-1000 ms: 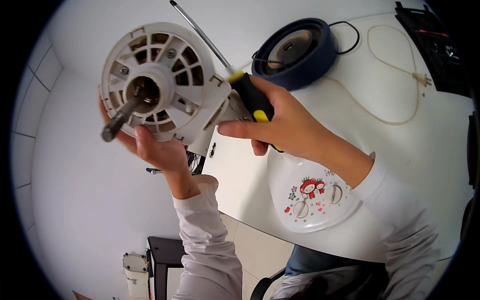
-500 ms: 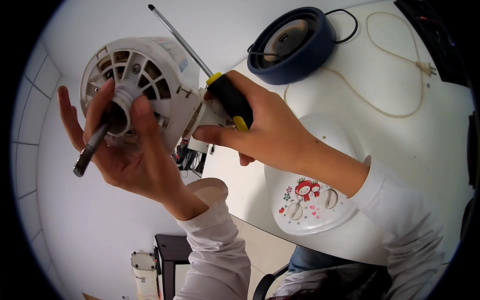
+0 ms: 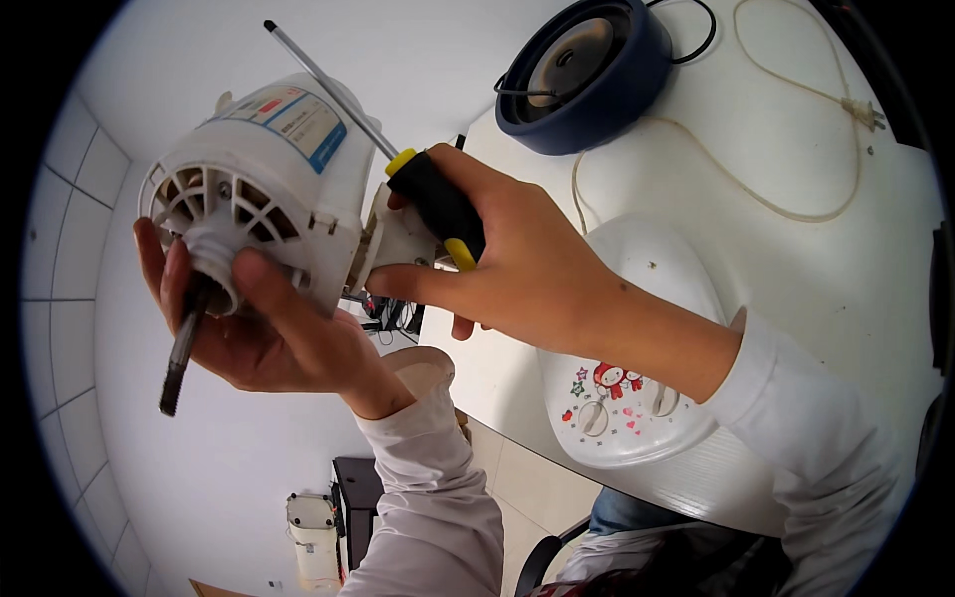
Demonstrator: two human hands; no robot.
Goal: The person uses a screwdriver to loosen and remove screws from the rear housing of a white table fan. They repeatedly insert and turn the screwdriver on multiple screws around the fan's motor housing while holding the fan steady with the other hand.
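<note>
My left hand (image 3: pixel 284 338) grips a white fan motor housing (image 3: pixel 249 164) from below, fingers around the front collar. A threaded metal shaft (image 3: pixel 180 363) sticks down out of the collar, and a label shows on the housing's side. My right hand (image 3: pixel 527 274) is closed on a black-and-yellow screwdriver (image 3: pixel 436 204), its long blade pointing up-left past the housing, while also touching the white neck bracket (image 3: pixel 393 239) at the housing's right. Below my right wrist lies a white fan base (image 3: pixel 647 259) with two knobs and cartoon decals.
A white table (image 3: pixel 796 289) carries a round dark-blue base (image 3: pixel 592 114) with a black cable, and a pale cord with a plug (image 3: pixel 860 114). Tangled cables (image 3: pixel 393 316) show behind my hands. A dark cabinet (image 3: pixel 358 478) and a chair (image 3: pixel 542 557) are at the bottom.
The housing has turned from facing the camera to showing its labelled side, with the shaft pointing lower. My left fingers moved onto the collar. The screwdriver and right hand shifted left and down.
</note>
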